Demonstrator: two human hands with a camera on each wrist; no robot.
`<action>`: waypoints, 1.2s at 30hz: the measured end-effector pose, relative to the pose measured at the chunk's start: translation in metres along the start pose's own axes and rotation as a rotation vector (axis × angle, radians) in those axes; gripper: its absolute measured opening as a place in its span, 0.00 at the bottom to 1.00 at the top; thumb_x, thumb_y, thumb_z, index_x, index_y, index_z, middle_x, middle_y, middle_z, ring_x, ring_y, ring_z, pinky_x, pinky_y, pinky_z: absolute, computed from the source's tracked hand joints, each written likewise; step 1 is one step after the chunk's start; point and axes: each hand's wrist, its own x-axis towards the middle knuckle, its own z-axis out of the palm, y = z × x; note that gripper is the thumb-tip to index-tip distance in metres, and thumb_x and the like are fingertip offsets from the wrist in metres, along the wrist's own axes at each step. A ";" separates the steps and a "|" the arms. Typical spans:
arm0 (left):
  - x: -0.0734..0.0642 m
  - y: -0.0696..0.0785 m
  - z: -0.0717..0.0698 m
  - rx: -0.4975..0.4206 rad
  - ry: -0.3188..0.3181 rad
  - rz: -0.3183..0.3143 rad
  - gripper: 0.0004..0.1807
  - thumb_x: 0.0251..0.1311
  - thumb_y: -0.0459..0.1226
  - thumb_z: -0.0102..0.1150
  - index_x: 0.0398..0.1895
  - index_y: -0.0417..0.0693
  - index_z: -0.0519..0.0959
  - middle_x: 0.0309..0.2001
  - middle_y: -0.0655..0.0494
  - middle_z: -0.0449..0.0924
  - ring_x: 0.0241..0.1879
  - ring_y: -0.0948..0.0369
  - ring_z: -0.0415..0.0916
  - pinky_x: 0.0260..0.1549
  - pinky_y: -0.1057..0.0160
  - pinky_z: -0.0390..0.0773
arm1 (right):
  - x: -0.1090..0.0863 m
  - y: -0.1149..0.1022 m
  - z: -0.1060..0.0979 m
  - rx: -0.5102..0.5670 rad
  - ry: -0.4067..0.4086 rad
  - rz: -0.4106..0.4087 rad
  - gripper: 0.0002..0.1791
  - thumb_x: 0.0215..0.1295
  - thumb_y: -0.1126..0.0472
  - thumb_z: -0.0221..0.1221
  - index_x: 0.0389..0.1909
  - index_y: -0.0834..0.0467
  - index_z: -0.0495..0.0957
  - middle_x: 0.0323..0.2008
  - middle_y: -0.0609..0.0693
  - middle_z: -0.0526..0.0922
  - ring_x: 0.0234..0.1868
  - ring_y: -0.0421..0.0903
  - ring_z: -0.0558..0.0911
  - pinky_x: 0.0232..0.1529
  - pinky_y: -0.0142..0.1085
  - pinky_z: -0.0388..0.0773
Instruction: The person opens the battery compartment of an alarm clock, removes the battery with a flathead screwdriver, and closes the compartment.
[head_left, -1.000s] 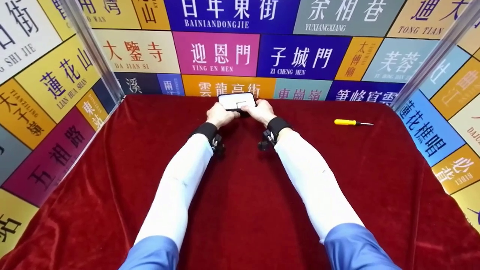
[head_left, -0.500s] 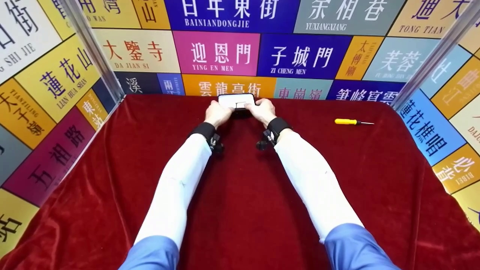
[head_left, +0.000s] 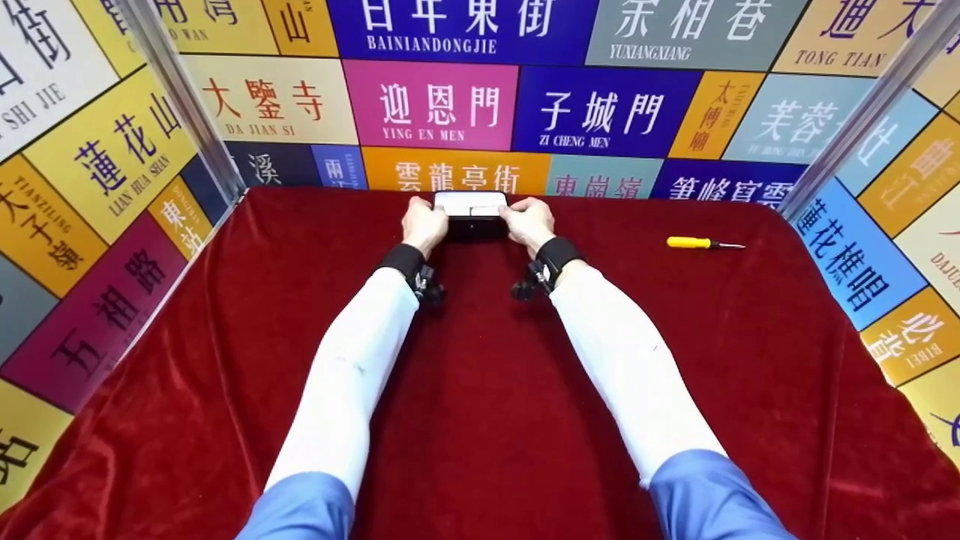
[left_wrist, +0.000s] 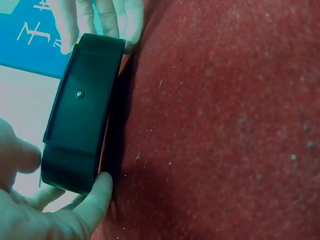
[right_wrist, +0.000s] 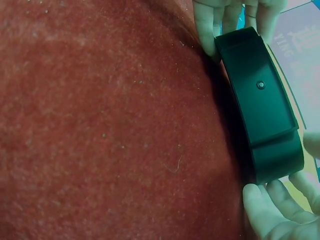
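Note:
A black oblong box [head_left: 472,227] is held up at the far side of the cloth, its bright, white-looking top marked by a thin rectangular outline. My left hand [head_left: 425,223] grips its left end, and my right hand [head_left: 529,223] grips the right end. One small screw head [left_wrist: 79,94] sits in the long black side that faces the wrist cameras. In the right wrist view the same black box [right_wrist: 262,100] shows a shallow recessed panel around that screw. The box's underside and far side are hidden.
A screwdriver with a yellow handle [head_left: 688,243] lies on the dark red cloth [head_left: 480,390], right of the hands. Behind the cloth stands a wall of coloured sign panels [head_left: 431,105]. Clear upright posts [head_left: 862,112] stand at the back corners.
My hands have drawn apart to the two ends of the box, and the thumbs have left its top. The box has tilted, so more of its black side shows.

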 end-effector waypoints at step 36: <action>-0.112 0.041 -0.049 -0.420 -0.189 -0.083 0.21 0.77 0.35 0.60 0.66 0.33 0.72 0.63 0.40 0.75 0.62 0.46 0.83 0.56 0.48 0.93 | -0.014 0.013 -0.043 0.338 -0.231 0.189 0.08 0.71 0.64 0.69 0.45 0.57 0.80 0.59 0.63 0.91 0.51 0.49 0.92 0.70 0.49 0.87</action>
